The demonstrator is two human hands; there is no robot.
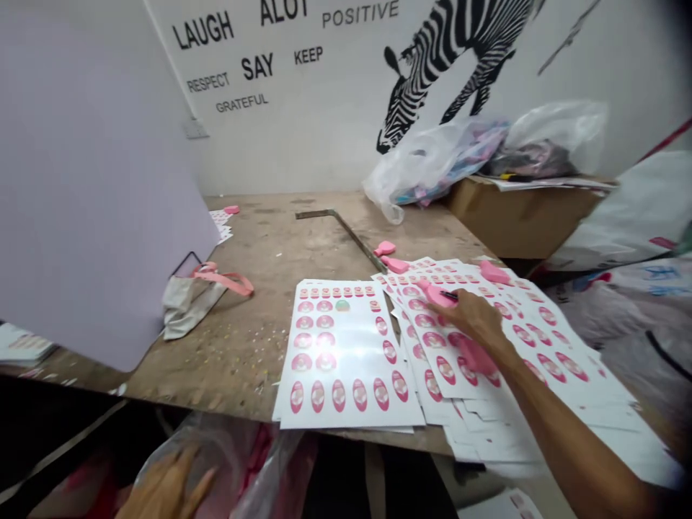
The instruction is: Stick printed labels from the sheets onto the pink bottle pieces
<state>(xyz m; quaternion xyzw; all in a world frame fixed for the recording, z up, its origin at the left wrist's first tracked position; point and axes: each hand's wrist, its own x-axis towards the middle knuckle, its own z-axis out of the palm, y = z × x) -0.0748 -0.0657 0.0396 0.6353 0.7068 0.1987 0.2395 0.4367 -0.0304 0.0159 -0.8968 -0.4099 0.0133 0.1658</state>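
My right hand (476,317) reaches over the fanned sticker sheets (533,335) on the right. Its fingers are closed on a slim black tool (448,295), whose exact kind I cannot make out. Just beyond the fingertips lies a pink paddle-shaped piece (432,292), and another pink piece (476,355) shows below the wrist. Down at the lower left, my left hand (167,486) has its fingers apart over a clear plastic bag (216,447) with pink things in it. A squared stack of sticker sheets (351,353) lies in front of me, one sticker space bare.
More pink pieces (396,265) lie behind the sheets, near a bent metal bar (351,234). On the left stand a pale panel (97,187) and a small cloth pouch (189,306). Plastic bags (432,162) and a cardboard box (519,216) are at the back right.
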